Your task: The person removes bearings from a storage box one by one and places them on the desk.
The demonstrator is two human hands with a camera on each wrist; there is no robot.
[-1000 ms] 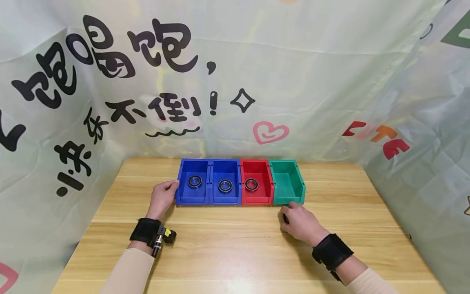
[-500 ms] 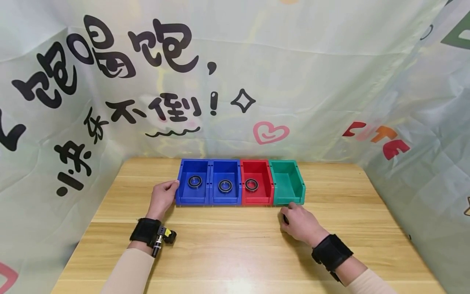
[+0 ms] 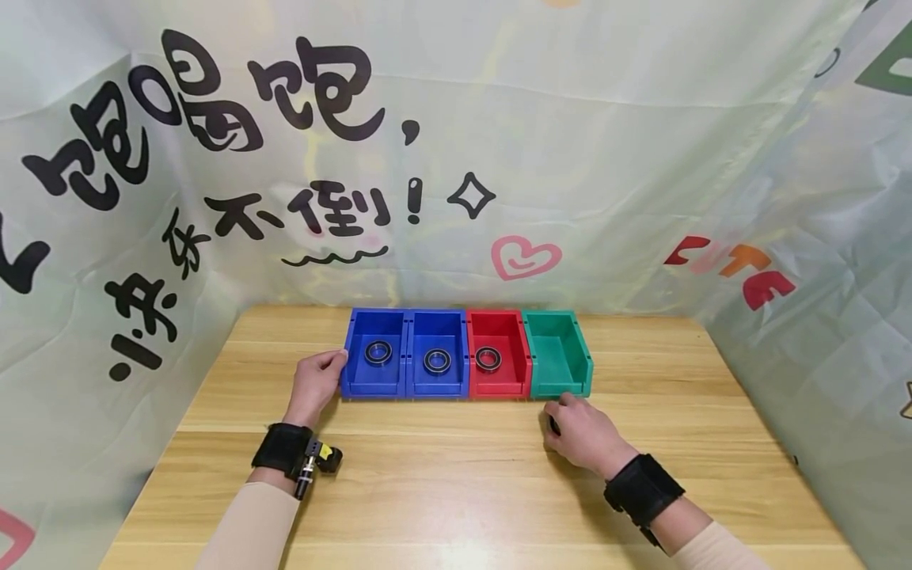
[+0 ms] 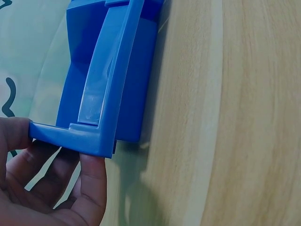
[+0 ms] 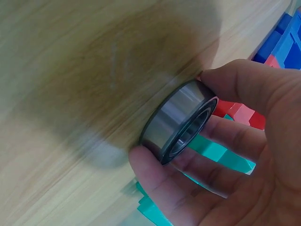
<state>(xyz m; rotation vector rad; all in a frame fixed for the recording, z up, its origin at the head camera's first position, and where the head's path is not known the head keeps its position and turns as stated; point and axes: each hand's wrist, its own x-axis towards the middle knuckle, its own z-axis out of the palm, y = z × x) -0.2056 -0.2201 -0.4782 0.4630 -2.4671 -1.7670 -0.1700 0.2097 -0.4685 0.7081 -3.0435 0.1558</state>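
My left hand (image 3: 317, 384) grips the outer side wall of the leftmost blue bin (image 4: 91, 89), thumb over its edge and fingers beneath in the left wrist view. A silver ball bearing (image 5: 171, 120) with dark edges is held by its rim between thumb and fingers of my right hand (image 3: 587, 434). That hand is just in front of the green bin (image 3: 559, 356), close over the table; in the head view it mostly hides the bearing. One bearing (image 3: 366, 353) lies in the leftmost bin, another bearing (image 3: 426, 362) in the second blue bin (image 3: 438, 390), a third bearing (image 3: 478, 360) in the red bin (image 3: 499, 389).
The bins stand side by side in a row near the back of the wooden table (image 3: 427, 491). Behind and beside the table hangs a pale printed cloth (image 3: 606, 158). Black straps with small devices circle both wrists, one being the left strap (image 3: 281, 447).
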